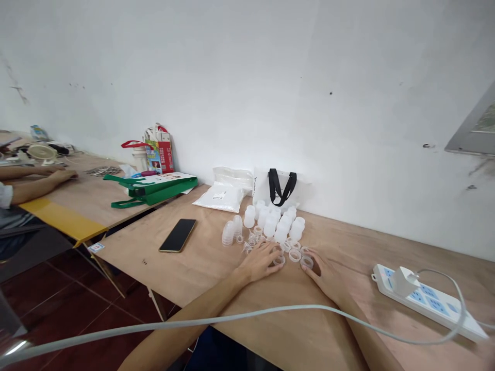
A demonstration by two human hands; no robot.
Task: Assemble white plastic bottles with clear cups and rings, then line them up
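We rest our left hand (257, 262) against a small plastic ring (278, 260) on the plywood worktop (162, 273). Our right hand (327, 275) lies beside another ring (307, 262), with frosted plastic bottles (270, 221) standing just beyond.

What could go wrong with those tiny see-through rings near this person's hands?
The small clear plastic rings lie loose against the left hand and right hand, so one slip might scatter them. The pale grey cable running across in front of the forearms could also snag and tug the white power strip.
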